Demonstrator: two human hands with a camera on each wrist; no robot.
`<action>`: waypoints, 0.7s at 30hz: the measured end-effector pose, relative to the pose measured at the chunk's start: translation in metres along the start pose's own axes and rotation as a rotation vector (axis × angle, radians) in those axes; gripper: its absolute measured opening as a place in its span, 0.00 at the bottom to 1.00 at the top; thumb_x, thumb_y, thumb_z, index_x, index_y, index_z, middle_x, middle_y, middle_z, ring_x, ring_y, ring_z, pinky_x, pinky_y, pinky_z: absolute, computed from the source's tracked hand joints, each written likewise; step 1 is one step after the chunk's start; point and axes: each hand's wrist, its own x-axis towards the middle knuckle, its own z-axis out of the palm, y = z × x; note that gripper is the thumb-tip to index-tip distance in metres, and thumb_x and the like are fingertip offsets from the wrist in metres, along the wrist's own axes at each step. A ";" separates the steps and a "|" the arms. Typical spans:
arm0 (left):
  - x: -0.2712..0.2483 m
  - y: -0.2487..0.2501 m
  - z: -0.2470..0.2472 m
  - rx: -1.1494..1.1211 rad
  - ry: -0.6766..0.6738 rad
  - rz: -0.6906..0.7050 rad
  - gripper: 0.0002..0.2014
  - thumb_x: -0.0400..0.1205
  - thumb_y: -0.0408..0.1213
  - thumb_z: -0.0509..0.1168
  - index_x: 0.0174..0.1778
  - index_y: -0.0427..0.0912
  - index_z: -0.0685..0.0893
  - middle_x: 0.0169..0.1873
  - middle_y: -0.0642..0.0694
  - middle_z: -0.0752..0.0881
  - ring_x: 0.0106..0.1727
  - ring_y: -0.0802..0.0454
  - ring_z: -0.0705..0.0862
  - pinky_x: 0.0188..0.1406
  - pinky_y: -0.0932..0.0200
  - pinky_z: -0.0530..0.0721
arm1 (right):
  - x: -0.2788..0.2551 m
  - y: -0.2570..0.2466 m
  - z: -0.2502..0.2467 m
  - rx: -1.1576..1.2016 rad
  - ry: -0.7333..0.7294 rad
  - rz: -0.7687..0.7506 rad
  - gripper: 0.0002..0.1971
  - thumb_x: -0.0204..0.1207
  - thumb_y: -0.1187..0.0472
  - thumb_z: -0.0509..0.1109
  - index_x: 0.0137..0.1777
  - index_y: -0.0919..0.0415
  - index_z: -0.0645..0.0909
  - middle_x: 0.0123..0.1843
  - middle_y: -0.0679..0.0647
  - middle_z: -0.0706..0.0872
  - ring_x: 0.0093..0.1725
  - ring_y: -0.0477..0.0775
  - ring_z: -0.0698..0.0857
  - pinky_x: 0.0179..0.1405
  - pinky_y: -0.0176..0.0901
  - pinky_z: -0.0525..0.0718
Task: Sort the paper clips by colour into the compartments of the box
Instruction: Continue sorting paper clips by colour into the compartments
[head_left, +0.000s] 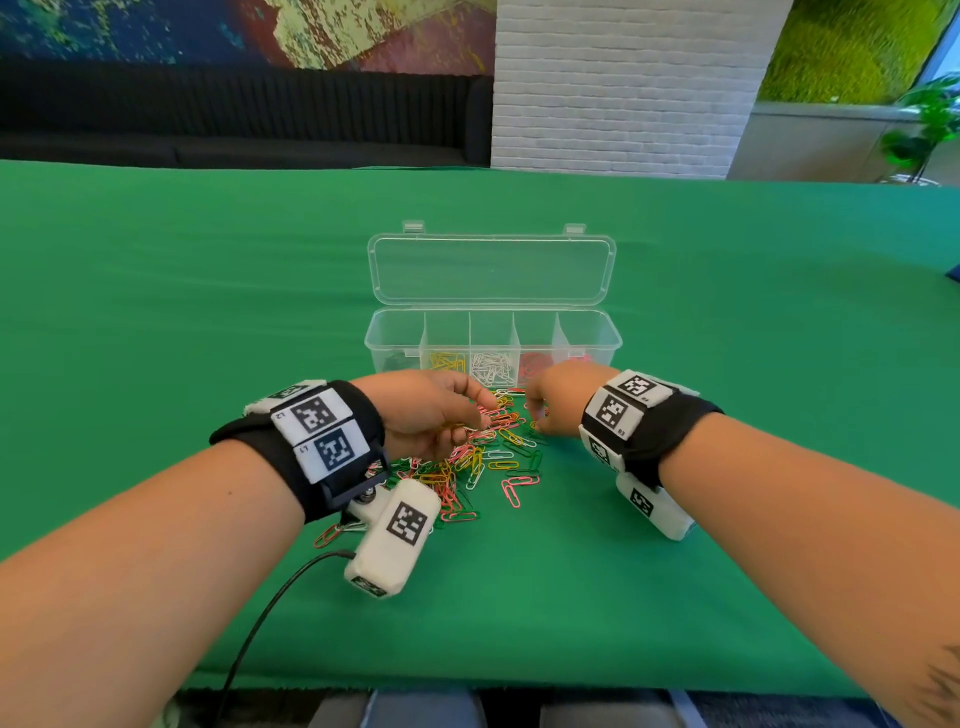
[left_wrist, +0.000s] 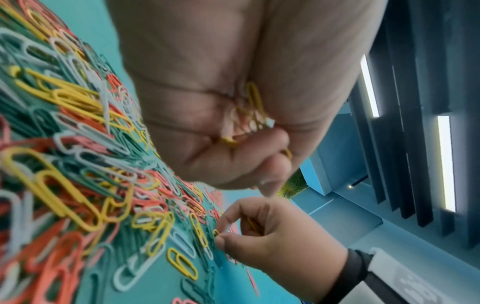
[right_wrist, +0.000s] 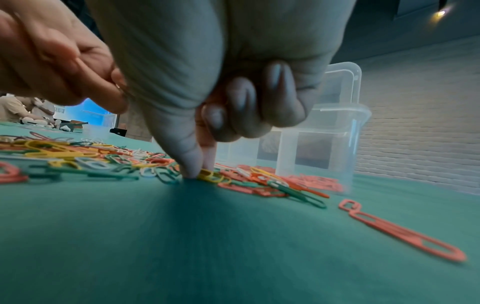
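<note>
Your way to the box (head_left: 492, 340) from the desk's (head_left: 156, 291) near edge is blocked by the paper clips (head_left: 467, 467); its lid (head_left: 491, 270) lies open behind. Both side edges stay bare.

green tablecloth (head_left: 675, 249), black sofa (head_left: 234, 119), potted plant (head_left: 930, 124)

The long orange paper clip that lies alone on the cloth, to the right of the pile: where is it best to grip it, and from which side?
Probably pinch the orange paper clip across its long sides near the middle, coming from above: it lies flat on the green cloth with nothing touching it.
</note>
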 end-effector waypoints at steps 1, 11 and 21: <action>0.001 0.001 0.001 -0.013 0.004 -0.002 0.10 0.83 0.23 0.58 0.44 0.43 0.75 0.25 0.49 0.74 0.15 0.62 0.71 0.11 0.74 0.66 | 0.001 -0.001 0.001 -0.011 -0.004 0.000 0.07 0.78 0.60 0.64 0.53 0.55 0.81 0.47 0.51 0.82 0.45 0.53 0.77 0.46 0.37 0.74; 0.000 0.005 0.004 0.266 -0.044 -0.036 0.08 0.80 0.28 0.65 0.39 0.44 0.76 0.28 0.49 0.77 0.21 0.60 0.72 0.15 0.73 0.66 | -0.008 0.007 -0.003 0.183 0.097 -0.007 0.06 0.77 0.61 0.64 0.48 0.56 0.82 0.34 0.43 0.75 0.39 0.47 0.76 0.48 0.35 0.73; 0.000 0.009 0.014 0.821 -0.015 -0.059 0.03 0.82 0.38 0.64 0.46 0.52 0.82 0.24 0.51 0.73 0.22 0.57 0.68 0.21 0.68 0.69 | -0.020 0.025 -0.013 0.532 0.090 0.186 0.09 0.77 0.61 0.61 0.35 0.60 0.75 0.32 0.53 0.73 0.30 0.49 0.71 0.27 0.35 0.70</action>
